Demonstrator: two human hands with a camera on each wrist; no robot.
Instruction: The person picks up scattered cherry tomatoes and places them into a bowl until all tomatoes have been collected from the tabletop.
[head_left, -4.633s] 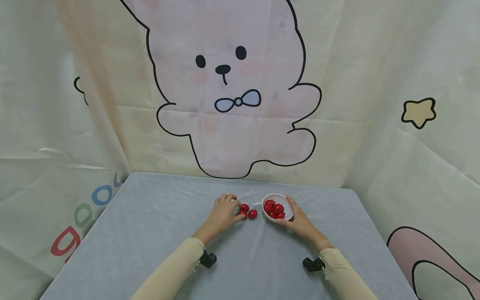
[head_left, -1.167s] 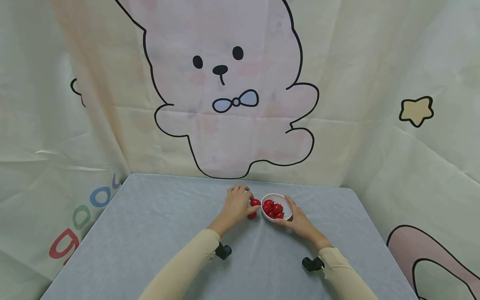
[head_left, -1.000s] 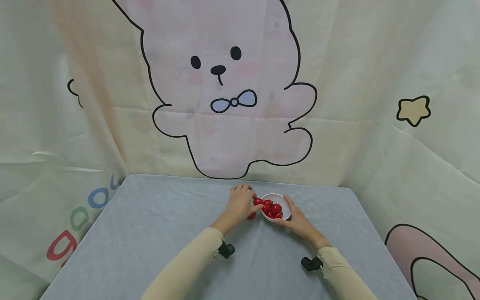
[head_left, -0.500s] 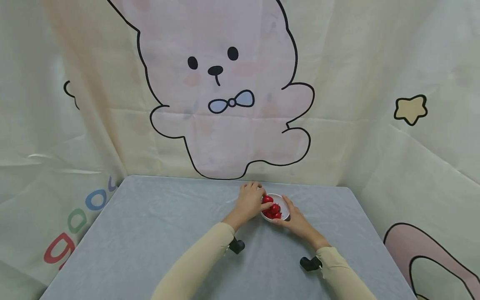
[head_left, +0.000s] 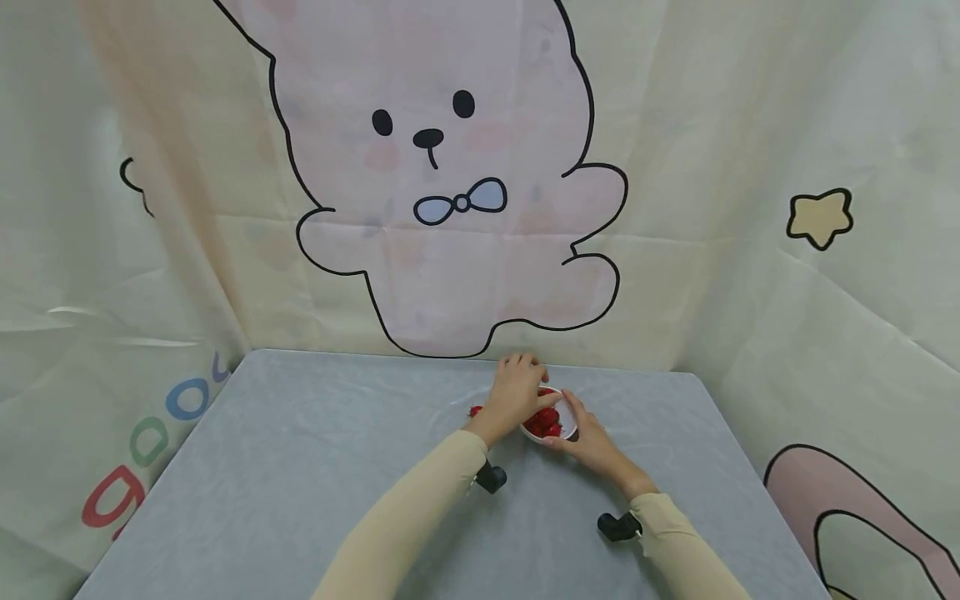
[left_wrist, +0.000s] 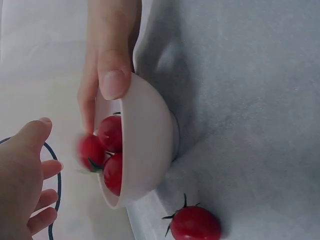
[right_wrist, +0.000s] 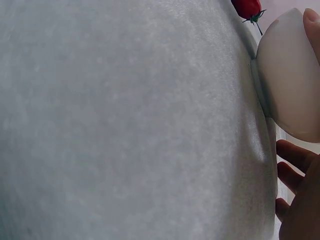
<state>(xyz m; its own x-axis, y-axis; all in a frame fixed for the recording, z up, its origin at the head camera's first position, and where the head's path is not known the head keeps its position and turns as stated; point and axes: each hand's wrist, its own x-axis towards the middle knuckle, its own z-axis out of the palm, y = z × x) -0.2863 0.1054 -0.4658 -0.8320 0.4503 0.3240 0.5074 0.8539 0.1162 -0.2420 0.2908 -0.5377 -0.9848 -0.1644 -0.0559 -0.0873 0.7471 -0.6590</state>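
Observation:
A small white bowl (head_left: 572, 427) stands on the table with several red cherry tomatoes (head_left: 551, 418) in it. My right hand (head_left: 597, 448) grips it from the right, its thumb over the near rim in the left wrist view. Above the left side of the bowl is my left hand (head_left: 512, 395), partly covering it in the head view. In the left wrist view the left hand (left_wrist: 22, 182) has its fingers apart with nothing between them. One blurred tomato (left_wrist: 91, 151) is at the top of the pile. Another cherry tomato (head_left: 476, 410) lies on the table left of the bowl.
A grey-blue cloth covers the table (head_left: 337, 475). Behind it hangs a backdrop (head_left: 675, 308) with a cartoon bear. A black wrist camera (head_left: 492, 478) sits on the left wrist, another wrist camera (head_left: 619, 527) on the right.
My left hand has moved right from the loose tomatoes to above the bowl, carrying a tomato and letting it go there. A tomato behind the hand now shows. The right hand keeps its grip.

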